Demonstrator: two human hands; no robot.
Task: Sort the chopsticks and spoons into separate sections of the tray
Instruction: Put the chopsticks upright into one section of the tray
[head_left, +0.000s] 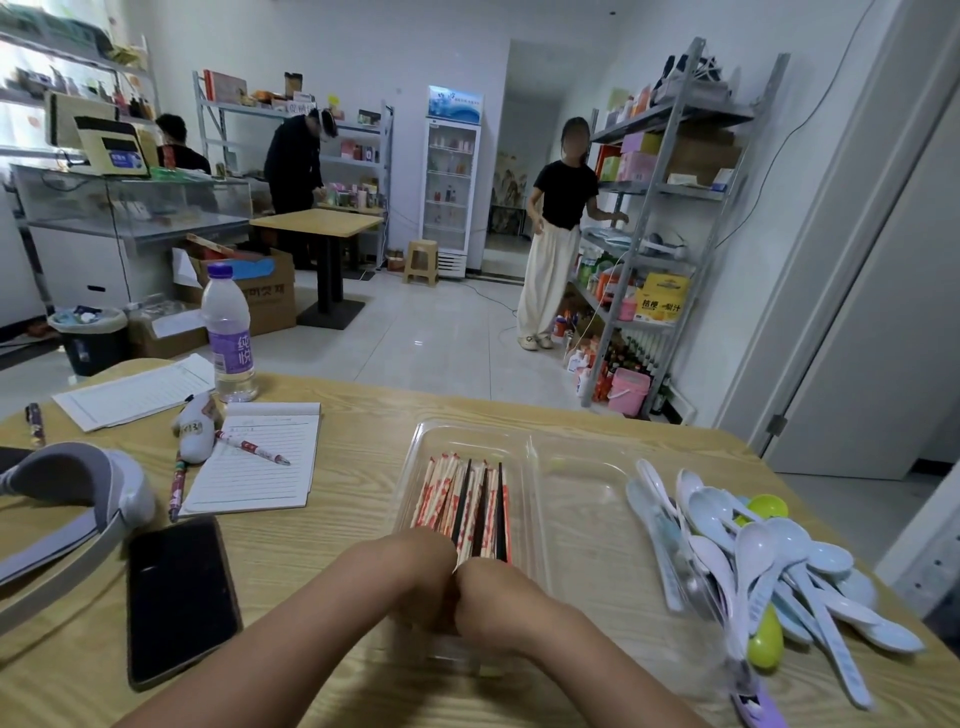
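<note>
The clear plastic tray (540, 452) sits on the wooden counter (353, 519) at lower centre of the frame. Its left section holds the chopsticks (462, 504), a bundle of red-and-white wrapped pairs mixed with dark ones, lying lengthwise. The right section shows no utensils. The spoons (753, 561), pale blue with a few green ones, lie piled on the counter just right of the tray, at lower right of the frame.

Left hand (415, 566) and right hand (493, 592) meet at the near ends of the chopsticks, knuckles touching. The fingers are folded under and hidden; whether they pinch the chopsticks cannot be determined.

A dark phone (179, 597) lies at lower left.
</note>
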